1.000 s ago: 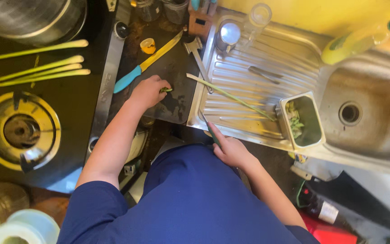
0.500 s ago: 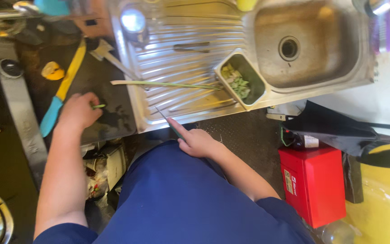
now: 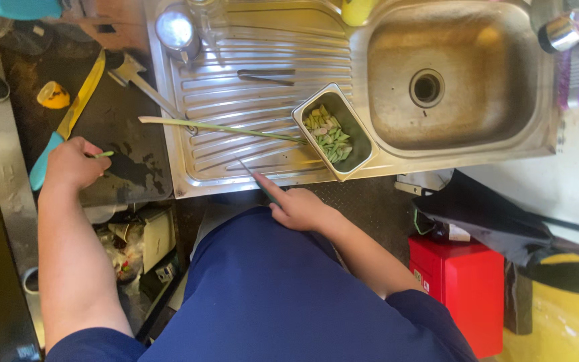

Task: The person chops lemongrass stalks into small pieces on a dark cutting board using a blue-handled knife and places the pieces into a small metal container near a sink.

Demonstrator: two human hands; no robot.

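Landmark: the steel tray (image 3: pixel 363 144) of cut green pieces, which stands on the drainboard (image 3: pixel 236 147) at the near corner of the sink (image 3: pixel 437 87). The right hand (image 3: pixel 299 208) lies below and left of the tray, at the drainboard's front edge; its fingers are closed round the handle of a knife (image 3: pixel 249 171), forefinger laid along the back, the thin blade pointing up toward the tray. A long green stalk (image 3: pixel 222 127) lies flat on the drainboard, its right end touching the tray's left rim, well apart from both hands. The left hand (image 3: pixel 72 164) is far left of the tray on the dark tabletop (image 3: pixel 122 127); its fingers are pinched on a short green piece (image 3: pixel 104 155) that shows beyond the knuckles. A second knife (image 3: pixel 68 121), yellow blade and teal handle, lies just above that hand, untouched. Judgement: the work stands between cuts, with trimmed pieces already in the tray and the left hand handling an offcut. The next move appears to call for the left hand to cross over and steady the stalk before the blade meets it, fingers clear of the edge. Whether the small piece is waste or usable cannot be told.
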